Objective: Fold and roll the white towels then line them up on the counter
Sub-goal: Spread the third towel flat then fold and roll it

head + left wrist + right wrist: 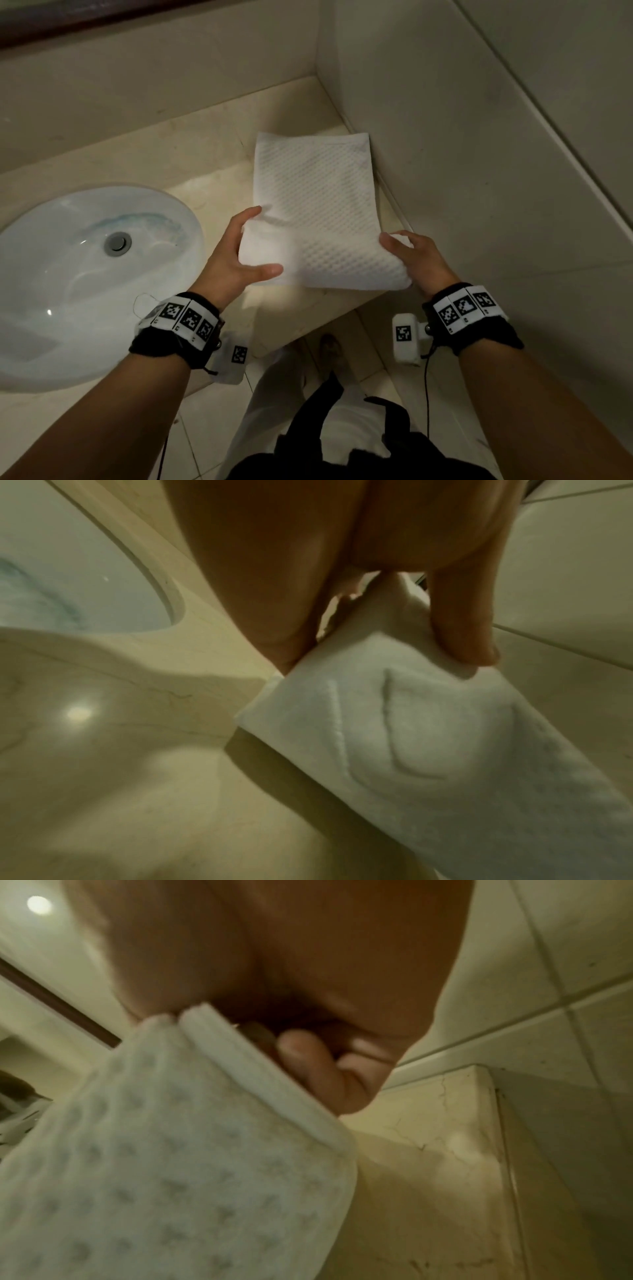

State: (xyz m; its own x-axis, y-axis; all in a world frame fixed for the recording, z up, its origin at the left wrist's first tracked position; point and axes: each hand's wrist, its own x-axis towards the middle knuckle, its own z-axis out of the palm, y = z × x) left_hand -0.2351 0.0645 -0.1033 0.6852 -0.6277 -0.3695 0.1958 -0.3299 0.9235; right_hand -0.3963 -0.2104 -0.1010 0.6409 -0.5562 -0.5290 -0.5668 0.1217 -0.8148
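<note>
Towel (313, 192), white with a dimpled waffle weave, lies folded into a long strip at the centre of the head frame, on the cream marble counter (191, 154), far end near the tiled corner. Near end is raised and curled over, so rolling appears to be starting. Left hand (236, 253) grips the left side of that end, thumb on top, fingers curled beneath. Right hand (412, 255) pinches the right side, fingers tucked under the doubled hem. Next move likely calls for even pressure from both hands, turning the roll away toward the wall. Glossy white basin (85, 274) sits at lower left
</note>
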